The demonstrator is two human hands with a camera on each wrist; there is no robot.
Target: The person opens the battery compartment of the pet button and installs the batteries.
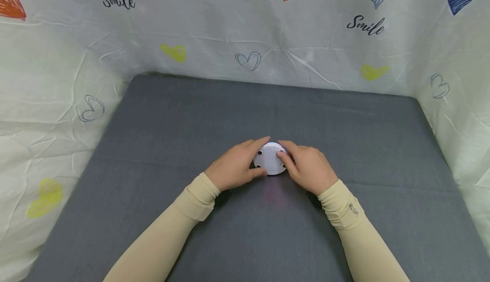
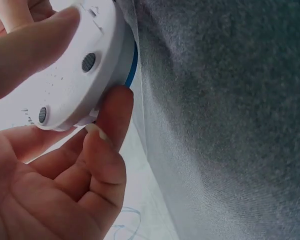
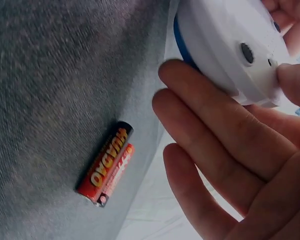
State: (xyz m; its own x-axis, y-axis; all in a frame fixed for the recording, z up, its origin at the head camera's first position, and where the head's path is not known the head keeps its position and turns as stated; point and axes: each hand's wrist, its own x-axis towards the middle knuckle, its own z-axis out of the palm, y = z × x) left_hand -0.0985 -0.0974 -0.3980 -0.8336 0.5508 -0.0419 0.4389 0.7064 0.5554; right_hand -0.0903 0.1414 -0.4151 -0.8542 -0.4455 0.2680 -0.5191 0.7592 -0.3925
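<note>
While the left hand (image 1: 235, 167) pinches a round white device (image 1: 268, 161) between fingers (image 2: 115, 112) and thumb, the right hand (image 1: 311, 169) pinches its opposite edge.

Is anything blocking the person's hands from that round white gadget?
Nothing visible is: the left hand and right hand both grip the white gadget directly. Two batteries lie on the grey cloth, apart from it, not in between.
</note>
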